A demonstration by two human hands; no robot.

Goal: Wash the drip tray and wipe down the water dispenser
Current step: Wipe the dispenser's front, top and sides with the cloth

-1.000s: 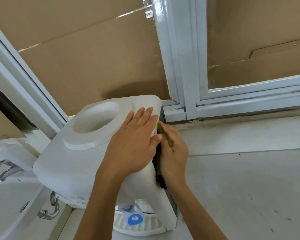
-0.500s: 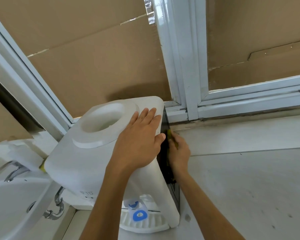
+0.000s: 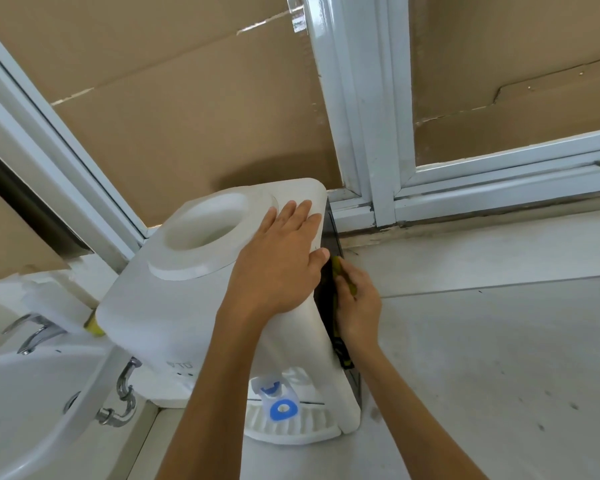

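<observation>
A white tabletop water dispenser [image 3: 174, 317] stands on the counter, its round bottle well on top. My left hand [image 3: 278, 261] lies flat on the dispenser's top right corner, fingers spread. My right hand [image 3: 357, 303] presses a yellow-green sponge [image 3: 340, 271] against the dispenser's dark right side panel [image 3: 329, 237]; most of the sponge is hidden by my fingers. The white drip tray [image 3: 291, 433] sits at the dispenser's foot under a tap with a blue lever [image 3: 282, 408].
A white basin [image 3: 25, 410] with a chrome tap [image 3: 32, 332] and drain pipe [image 3: 122, 396] is at the lower left. White window frames [image 3: 371, 140] backed with cardboard stand behind. The pale counter [image 3: 499, 341] stretches to the right.
My right hand with the sponge has slid down and back along the dark side panel. My left hand has stayed on the top. The view has shifted slightly.
</observation>
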